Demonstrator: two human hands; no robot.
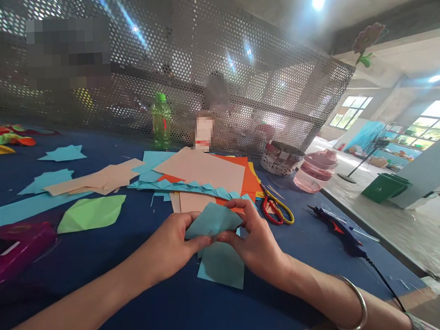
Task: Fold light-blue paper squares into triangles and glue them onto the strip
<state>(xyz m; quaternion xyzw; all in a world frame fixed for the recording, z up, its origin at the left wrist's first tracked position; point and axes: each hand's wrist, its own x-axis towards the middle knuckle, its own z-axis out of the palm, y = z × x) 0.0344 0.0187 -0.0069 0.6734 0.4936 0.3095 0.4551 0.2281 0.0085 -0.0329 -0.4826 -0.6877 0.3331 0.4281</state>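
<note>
From my head camera I look down at my left hand (169,250) and right hand (254,243), close together above the near part of the blue table (168,308). Each hand is pinching the folded blue paper (211,221) between thumb and bent fingers, with my thumbs almost meeting at its lower edge. The piece is held up between my hands, directly over a loose blue sheet (221,266) lying on the table. If either pinch slackens, I think the fold could spring open or drop onto that sheet, and uneven pressure could crease it in the wrong place.

Just beyond my hands is a row of folded blue pieces (180,187), laid across peach paper (201,168) and orange paper (246,176). These overlapping sheets could slide if my wrist catches them. To my right lie red-and-yellow scissors (276,206), their blades pointing toward the paper, so pulling that paper quickly could drag them along. Farther right, a glue gun (339,230) lies with its nozzle toward the scissors and its black cord (385,284) running close past my right forearm. I cannot tell whether it is hot; if it is, reaching across it could burn me, and my bangle (353,302) could catch the cord and pull the gun.
</note>
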